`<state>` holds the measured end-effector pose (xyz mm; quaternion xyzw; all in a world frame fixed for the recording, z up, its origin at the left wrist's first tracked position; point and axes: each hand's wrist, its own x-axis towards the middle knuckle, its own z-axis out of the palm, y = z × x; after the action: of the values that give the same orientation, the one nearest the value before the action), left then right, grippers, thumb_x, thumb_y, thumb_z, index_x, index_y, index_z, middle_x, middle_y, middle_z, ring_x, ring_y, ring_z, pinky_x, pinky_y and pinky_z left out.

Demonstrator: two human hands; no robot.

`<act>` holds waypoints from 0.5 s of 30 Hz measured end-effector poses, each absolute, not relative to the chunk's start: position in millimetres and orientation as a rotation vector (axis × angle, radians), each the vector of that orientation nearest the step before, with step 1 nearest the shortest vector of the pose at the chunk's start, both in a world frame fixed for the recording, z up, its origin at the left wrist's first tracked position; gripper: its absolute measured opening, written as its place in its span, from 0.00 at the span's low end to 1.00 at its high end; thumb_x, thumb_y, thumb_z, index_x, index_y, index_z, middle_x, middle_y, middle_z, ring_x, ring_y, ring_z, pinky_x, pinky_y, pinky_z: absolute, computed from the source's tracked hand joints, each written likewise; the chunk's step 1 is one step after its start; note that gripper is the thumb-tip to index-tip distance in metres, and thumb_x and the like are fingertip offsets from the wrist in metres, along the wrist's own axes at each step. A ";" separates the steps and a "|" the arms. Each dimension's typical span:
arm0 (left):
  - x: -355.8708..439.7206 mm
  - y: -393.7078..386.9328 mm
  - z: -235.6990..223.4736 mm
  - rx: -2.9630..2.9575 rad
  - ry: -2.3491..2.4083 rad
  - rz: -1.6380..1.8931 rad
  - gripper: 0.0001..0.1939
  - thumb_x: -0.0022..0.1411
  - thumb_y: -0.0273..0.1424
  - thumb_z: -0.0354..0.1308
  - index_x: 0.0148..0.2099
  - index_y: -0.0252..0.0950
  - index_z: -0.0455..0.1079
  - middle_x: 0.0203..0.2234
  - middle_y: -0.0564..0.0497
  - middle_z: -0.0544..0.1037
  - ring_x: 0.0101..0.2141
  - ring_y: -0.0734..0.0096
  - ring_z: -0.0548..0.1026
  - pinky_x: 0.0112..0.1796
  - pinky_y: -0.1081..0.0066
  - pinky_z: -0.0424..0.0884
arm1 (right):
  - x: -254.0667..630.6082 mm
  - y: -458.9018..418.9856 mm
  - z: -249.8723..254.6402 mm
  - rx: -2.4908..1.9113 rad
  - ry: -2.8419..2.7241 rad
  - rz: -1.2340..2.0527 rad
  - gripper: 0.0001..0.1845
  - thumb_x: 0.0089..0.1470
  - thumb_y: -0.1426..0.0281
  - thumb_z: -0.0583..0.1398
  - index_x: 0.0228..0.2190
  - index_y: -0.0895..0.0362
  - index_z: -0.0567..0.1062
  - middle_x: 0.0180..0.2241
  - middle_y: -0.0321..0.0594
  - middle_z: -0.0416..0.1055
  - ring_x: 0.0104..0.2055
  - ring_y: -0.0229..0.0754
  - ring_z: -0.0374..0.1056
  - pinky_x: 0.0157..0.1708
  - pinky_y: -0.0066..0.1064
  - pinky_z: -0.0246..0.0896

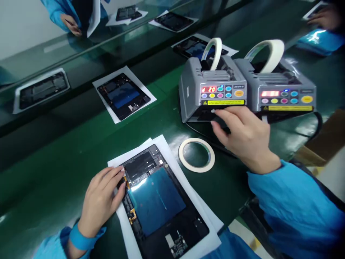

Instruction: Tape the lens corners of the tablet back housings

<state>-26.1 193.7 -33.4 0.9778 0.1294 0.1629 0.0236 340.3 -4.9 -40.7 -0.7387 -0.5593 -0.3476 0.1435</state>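
A tablet housing with exposed parts lies on white paper sheets in front of me. My left hand rests on its upper left edge, fingers stretched out, and a small whitish piece shows at the fingertips. My right hand reaches to the front of the left grey tape dispenser. Its index finger and thumb are apart. A tiny white bit of tape shows at the index fingertip by the outlet; whether it sticks to the finger cannot be told. Masking tape rolls stand in both dispensers.
A loose masking tape roll lies between tablet and dispensers. The right tape dispenser stands beside the first. Another opened tablet lies on paper on the green conveyor table. Further tablets sit behind, and other people's hands appear across the line.
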 end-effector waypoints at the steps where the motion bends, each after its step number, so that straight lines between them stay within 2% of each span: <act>1: -26.3 192.1 -33.3 3.018 0.422 0.505 0.14 0.69 0.26 0.56 0.55 0.37 0.71 0.50 0.42 0.80 0.51 0.50 0.76 0.48 0.52 0.76 | 339.3 -2.9 -42.0 -2.113 -1.612 -1.011 0.11 0.62 0.69 0.62 0.45 0.59 0.76 0.42 0.46 0.78 0.40 0.44 0.74 0.34 0.31 0.66; 4: -27.1 188.6 -33.8 2.991 0.471 0.513 0.14 0.69 0.26 0.56 0.55 0.38 0.72 0.50 0.44 0.80 0.51 0.51 0.76 0.49 0.53 0.76 | 337.5 -5.9 -45.0 -2.075 -1.618 -1.009 0.08 0.60 0.70 0.63 0.42 0.59 0.76 0.43 0.49 0.78 0.42 0.45 0.74 0.38 0.31 0.67; 8: -27.4 188.6 -34.3 2.976 0.485 0.513 0.13 0.68 0.25 0.57 0.54 0.38 0.72 0.50 0.43 0.80 0.51 0.52 0.76 0.49 0.53 0.76 | 339.8 -11.2 -46.8 -2.093 -1.623 -0.986 0.17 0.61 0.71 0.63 0.51 0.62 0.74 0.45 0.51 0.77 0.44 0.44 0.74 0.42 0.29 0.66; 11: -26.6 190.8 -33.9 2.971 0.463 0.500 0.14 0.68 0.25 0.57 0.55 0.37 0.72 0.50 0.42 0.80 0.50 0.51 0.76 0.49 0.52 0.76 | 342.6 -8.9 -47.6 -2.145 -1.596 -0.992 0.16 0.63 0.69 0.61 0.51 0.60 0.73 0.44 0.49 0.77 0.42 0.42 0.73 0.36 0.28 0.64; 15: -25.0 192.6 -33.9 2.945 0.446 0.507 0.15 0.68 0.26 0.58 0.56 0.38 0.72 0.50 0.43 0.80 0.50 0.50 0.77 0.48 0.51 0.77 | 347.4 -4.0 -49.7 -2.217 -1.567 -1.004 0.11 0.65 0.67 0.59 0.47 0.57 0.75 0.40 0.45 0.77 0.37 0.39 0.72 0.28 0.29 0.57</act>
<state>-25.0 192.6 -33.9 0.9729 0.1474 0.1676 0.0599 347.4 -4.0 -49.7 -0.7602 -0.5372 -0.3441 0.1232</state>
